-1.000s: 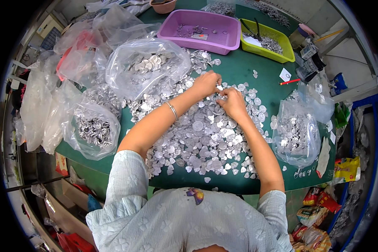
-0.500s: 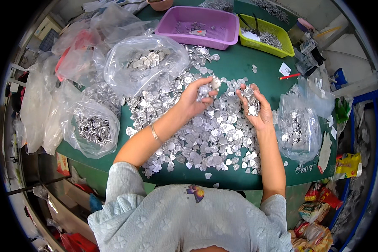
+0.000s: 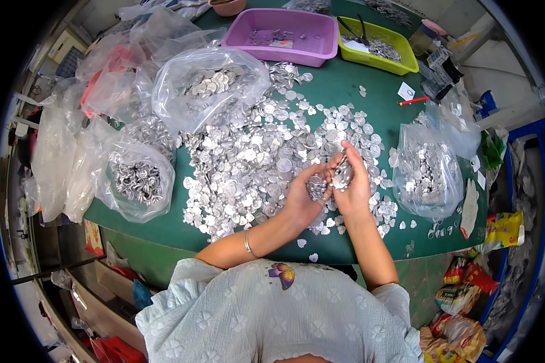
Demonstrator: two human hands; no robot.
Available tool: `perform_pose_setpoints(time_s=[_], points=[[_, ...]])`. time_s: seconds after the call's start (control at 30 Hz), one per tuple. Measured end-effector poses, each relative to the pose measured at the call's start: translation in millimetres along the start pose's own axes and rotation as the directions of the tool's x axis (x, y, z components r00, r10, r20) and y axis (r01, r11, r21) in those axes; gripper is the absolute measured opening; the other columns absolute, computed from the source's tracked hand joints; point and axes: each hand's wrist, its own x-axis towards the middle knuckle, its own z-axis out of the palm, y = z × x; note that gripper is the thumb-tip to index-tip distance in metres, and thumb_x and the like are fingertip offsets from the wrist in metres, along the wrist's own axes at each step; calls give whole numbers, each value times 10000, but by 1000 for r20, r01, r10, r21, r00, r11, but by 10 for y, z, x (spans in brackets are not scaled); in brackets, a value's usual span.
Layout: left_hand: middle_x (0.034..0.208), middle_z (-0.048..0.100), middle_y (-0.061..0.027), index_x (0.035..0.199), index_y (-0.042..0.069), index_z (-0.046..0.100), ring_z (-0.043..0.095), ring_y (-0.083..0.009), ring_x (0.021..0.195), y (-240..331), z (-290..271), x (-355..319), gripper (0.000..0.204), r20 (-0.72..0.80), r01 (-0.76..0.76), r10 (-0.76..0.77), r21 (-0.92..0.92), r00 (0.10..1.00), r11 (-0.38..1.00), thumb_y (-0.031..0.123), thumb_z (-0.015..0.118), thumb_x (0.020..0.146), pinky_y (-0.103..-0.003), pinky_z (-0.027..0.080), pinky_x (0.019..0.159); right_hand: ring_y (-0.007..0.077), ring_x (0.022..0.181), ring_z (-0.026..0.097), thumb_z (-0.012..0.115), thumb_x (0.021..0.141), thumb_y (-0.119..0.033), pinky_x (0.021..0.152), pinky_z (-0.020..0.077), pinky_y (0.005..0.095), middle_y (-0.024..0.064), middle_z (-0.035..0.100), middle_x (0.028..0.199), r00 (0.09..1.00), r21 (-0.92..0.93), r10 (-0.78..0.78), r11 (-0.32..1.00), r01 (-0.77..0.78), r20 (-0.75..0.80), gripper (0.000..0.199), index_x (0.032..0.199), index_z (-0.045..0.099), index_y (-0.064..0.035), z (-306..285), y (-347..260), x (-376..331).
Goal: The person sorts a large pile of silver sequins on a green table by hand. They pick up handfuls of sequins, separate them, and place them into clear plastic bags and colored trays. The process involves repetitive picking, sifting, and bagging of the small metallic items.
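A wide heap of small silvery metal pieces, some round like coins and some scalloped, is spread over the green table. Above its right part, my two hands meet. My left hand is closed around a cluster of the pieces. Right beside it, my right hand cups more of them, its fingers pointing up and inward. How many pieces each palm holds is hidden by the fingers.
A clear bag of pieces stands to the right. On the left are an open bag of curved metal parts and a larger bag of coin-like pieces. Purple and green trays sit at the back; a red pen lies at right.
Both hands have moved nearer to me and come together; they were apart over the heap, each with pieces. The left hand has shifted right. My view has moved slightly.
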Motion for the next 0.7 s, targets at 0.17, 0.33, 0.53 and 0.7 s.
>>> perform_pose_setpoints(time_s=[0.17, 0.33, 0.53, 0.7], points=[[1007, 577, -20, 1072, 77, 559, 536, -144, 973, -246, 256, -243, 234, -64, -181, 181, 3, 981, 983, 224, 518, 895, -323, 414, 869, 160, 833, 563, 554, 855, -45, 794, 436, 269, 63, 585, 855, 939, -616, -343, 737, 277, 11, 137, 971, 611, -2, 66, 235, -250], [1145, 516, -40, 1181, 45, 492, 481, -121, 1070, -278, 182, -319, 361, 197, -305, 278, 123, 940, 944, 305, 360, 970, -287, 380, 932, 205, 1038, 505, 633, 760, -45, 913, 379, 316, 124, 544, 1097, 774, -775, -528, 301, 555, 349, 274, 1023, 586, 17, 99, 299, -473], [1463, 180, -148, 1384, 0, 257, 131, -238, 1370, -416, 283, -444, 544, 508, -658, 450, 695, 734, 289, 366, 235, 981, -335, 128, 1102, 162, 1029, 500, 614, 825, -90, 897, 388, 278, 90, 517, 1146, 861, -525, -505, 751, 402, -64, 377, 1174, 498, -10, 73, 408, -673], [1485, 150, -151, 1410, -22, 169, 141, -254, 1372, -535, 349, -478, 533, 691, -783, 409, 613, 597, 106, 210, 329, 958, -361, 122, 1103, 137, 921, 543, 565, 879, -160, 787, 443, 257, 81, 549, 1031, 940, 10, -212, 975, 223, -267, 305, 1139, 478, -25, -94, 229, -633]])
